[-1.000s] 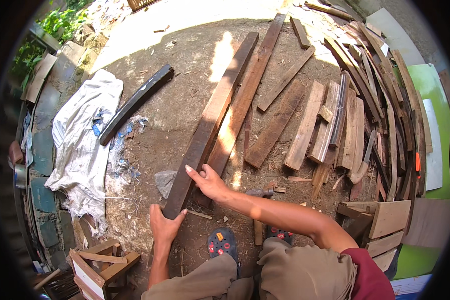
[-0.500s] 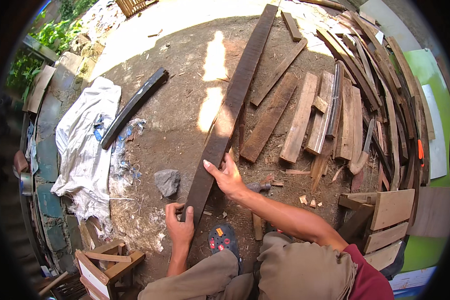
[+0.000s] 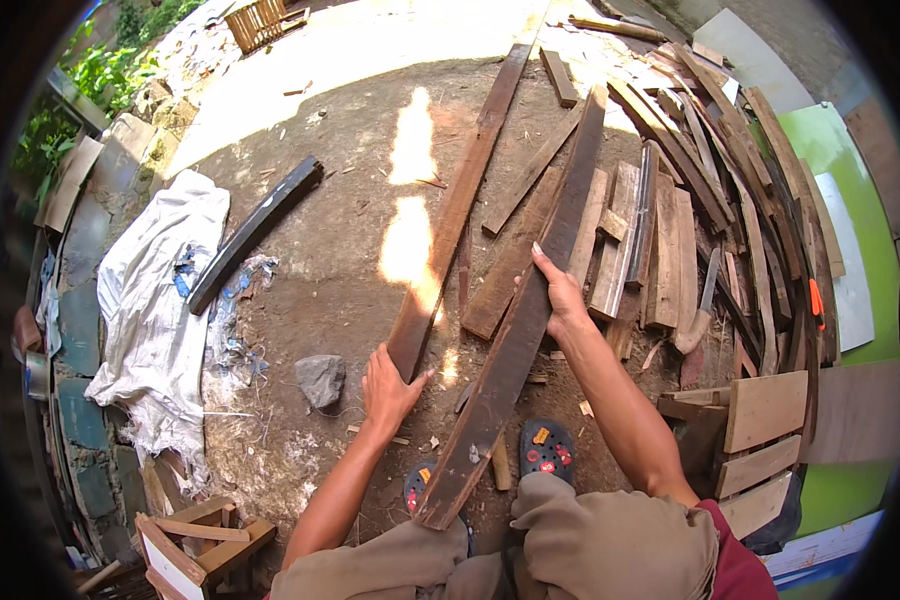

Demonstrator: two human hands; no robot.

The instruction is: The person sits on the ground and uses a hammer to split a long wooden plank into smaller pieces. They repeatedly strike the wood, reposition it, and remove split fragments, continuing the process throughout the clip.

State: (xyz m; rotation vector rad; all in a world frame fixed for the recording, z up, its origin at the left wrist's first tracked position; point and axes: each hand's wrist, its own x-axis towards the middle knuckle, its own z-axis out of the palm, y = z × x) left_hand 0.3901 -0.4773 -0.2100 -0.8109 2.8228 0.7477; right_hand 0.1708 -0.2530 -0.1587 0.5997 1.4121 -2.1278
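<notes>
A long dark wooden plank (image 3: 530,310) slants across in front of me, its near end above my knees. My right hand (image 3: 562,300) grips its right edge about midway, thumb on top and fingers partly hidden beneath. Left of it, a long reddish-brown plank (image 3: 460,205) stretches away over the dirt ground. At that plank's near end, my left hand (image 3: 390,390) closes round the end, fingers on the left side and thumb at the right. A grey stone (image 3: 321,381) lies left of this hand.
Several shorter boards (image 3: 665,260) lie on the right beside a pile of long planks (image 3: 770,200). A saw (image 3: 698,320) rests among them. On the left are a white sack (image 3: 165,310) and a black beam (image 3: 260,230). A small wooden frame (image 3: 210,540) stands at lower left.
The dark plank has swung right and nearer to me with my right hand, uncovering the reddish-brown plank. My left hand has gone from the dark plank's near end to the reddish-brown one's.
</notes>
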